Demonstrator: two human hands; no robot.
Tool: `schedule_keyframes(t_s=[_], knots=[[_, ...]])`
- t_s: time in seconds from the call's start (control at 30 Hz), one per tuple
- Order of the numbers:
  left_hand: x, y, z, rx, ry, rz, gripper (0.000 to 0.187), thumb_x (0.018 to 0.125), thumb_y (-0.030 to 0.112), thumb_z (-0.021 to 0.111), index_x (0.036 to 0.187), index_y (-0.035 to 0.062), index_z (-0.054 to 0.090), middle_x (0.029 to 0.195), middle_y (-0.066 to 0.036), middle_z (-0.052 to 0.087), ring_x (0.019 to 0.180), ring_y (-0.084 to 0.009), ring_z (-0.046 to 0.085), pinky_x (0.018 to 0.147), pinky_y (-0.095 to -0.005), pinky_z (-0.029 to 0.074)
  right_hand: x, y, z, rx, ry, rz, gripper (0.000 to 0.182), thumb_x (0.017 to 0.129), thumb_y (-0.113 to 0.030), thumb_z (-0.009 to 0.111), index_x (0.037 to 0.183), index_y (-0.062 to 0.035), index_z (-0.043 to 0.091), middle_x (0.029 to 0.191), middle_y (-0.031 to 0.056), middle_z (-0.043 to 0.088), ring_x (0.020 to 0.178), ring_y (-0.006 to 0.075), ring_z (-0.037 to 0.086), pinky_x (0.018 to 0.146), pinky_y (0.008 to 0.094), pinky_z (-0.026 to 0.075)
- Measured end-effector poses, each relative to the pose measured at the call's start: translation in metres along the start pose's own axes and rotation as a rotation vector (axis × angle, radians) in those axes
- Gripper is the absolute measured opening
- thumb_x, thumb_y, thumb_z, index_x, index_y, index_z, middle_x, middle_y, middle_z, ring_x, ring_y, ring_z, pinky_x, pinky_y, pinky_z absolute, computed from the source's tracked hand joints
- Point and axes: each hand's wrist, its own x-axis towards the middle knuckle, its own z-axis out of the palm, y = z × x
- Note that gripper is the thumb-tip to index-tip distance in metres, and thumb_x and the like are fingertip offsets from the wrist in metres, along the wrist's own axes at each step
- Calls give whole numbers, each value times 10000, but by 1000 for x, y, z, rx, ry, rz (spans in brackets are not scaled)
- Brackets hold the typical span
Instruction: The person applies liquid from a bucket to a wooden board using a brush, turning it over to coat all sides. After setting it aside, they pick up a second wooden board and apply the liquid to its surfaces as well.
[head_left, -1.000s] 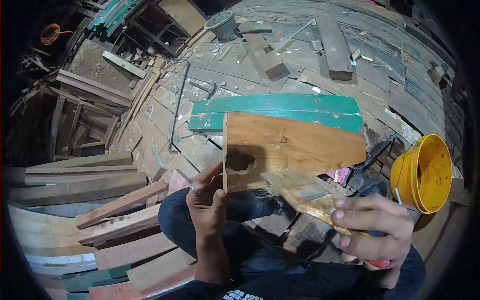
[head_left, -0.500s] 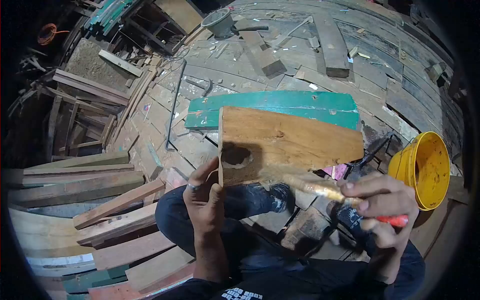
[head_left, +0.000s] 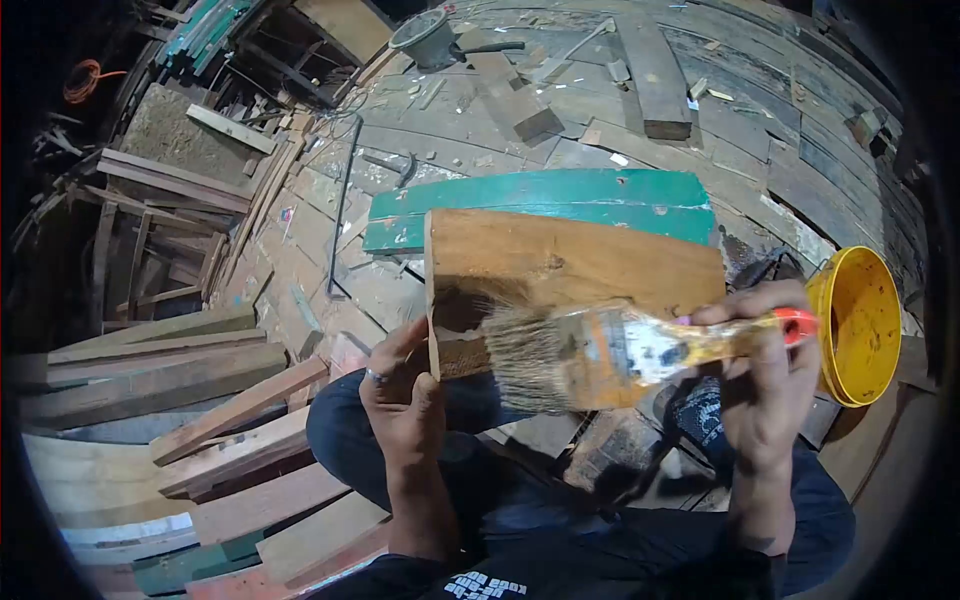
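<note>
A brown wooden board is held up in front of me, with a dark patch near its lower left. My left hand is closed on the board's left end, the thumb at the near side and the fingers partly hidden behind. In my right hand is a wide paintbrush, gripped by its red-tipped handle. The brush's broad side faces me, and its pale bristles overlap the board's lower left part; contact cannot be judged. Just beyond the board lies a green-painted wooden piece.
A yellow bucket stands at the right, beside my right hand. Stacked planks fill the left side. Farther off on the plank floor are a hammer, a grey bucket and a thick timber.
The paintbrush has turned from edge-on to broad side toward me, and its bristles have shifted left. My right hand has rotated upright and lifted slightly. My left hand keeps its hold on the board.
</note>
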Motion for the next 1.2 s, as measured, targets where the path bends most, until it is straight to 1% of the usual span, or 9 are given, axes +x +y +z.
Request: schedule_keyframes(t_s=[0.2, 0.3, 0.4, 0.6, 0.67, 0.8, 1.03, 1.13, 1.2], knots=[[2, 4, 0, 16, 25, -27, 498, 919, 206, 674, 1299, -68, 505, 1335, -213, 547, 1217, -277, 549, 1043, -398, 413, 13, 6, -28, -427, 94, 68, 191, 970, -169, 544, 1026, 14, 555, 939, 166, 681, 825, 157, 664, 666, 243, 535], [1, 1, -1, -16, 34, -26, 487, 919, 186, 672, 1298, -70, 505, 1321, -212, 557, 1226, -286, 546, 1038, -401, 423, 11, -3, -24, -517, 101, -88, 193, 981, -154, 508, 1055, 22, 536, 958, 193, 664, 835, 193, 669, 678, 286, 564], [3, 1, 6, -71, 13, 27, 486, 915, 183, 678, 1292, -72, 511, 1318, -204, 562, 1209, -278, 561, 1033, -394, 429, 5, -10, -5, 15, 52, -38, 215, 969, -100, 489, 1118, 55, 474, 1002, 246, 620, 939, 312, 677, 690, 415, 611], [3, 3, 3, -9, 60, -6, 511, 940, 175, 645, 1339, -95, 474, 1267, -197, 600, 1161, -223, 585, 1017, -341, 443, 11, 14, -31, -134, -155, 116, 166, 922, -71, 589, 1040, 41, 556, 1010, 196, 653, 1024, 317, 670, 902, 409, 534], [3, 3, 0, -5, 69, -29, 493, 943, 159, 637, 1331, -101, 479, 1261, -199, 601, 1157, -226, 589, 1013, -340, 446, 19, 13, -46, -212, -288, -68, 211, 880, -40, 636, 1064, 45, 577, 1024, 223, 672, 1028, 347, 668, 936, 453, 524], [2, 1, 2, 7, 52, 2, 481, 953, 163, 620, 1335, -93, 479, 1252, -202, 602, 1151, -235, 593, 1010, -355, 451, 13, 5, -26, 136, -319, -136, 188, 797, 37, 660, 984, 58, 647, 1061, 281, 671, 1077, 383, 648, 953, 477, 519], [6, 1, -2, 49, 38, 2, 499, 951, 201, 624, 1335, -83, 481, 1257, -199, 595, 1153, -248, 596, 1030, -388, 452, 23, -21, -43, -336, -656, -134, 202, 710, 68, 680, 900, 12, 721, 996, 211, 710, 1031, 347, 680, 894, 424, 548], [4, 1, -4, 37, 47, -1, 492, 950, 192, 624, 1335, -80, 483, 1257, -196, 595, 1155, -250, 595, 1032, -400, 455, 22, -21, -53, -234, -494, -133, 105, 868, -103, 654, 896, -10, 696, 1117, 272, 655, 1070, 422, 643, 917, 472, 533], [5, 2, 1, 15, 61, -13, 479, 954, 189, 617, 1327, -81, 486, 1260, -201, 593, 1155, -253, 595, 1033, -399, 457, 23, -21, -44, -334, -421, -188, 93, 835, -86, 666, 874, -6, 692, 1108, 269, 659, 1067, 416, 648, 902, 432, 545]])
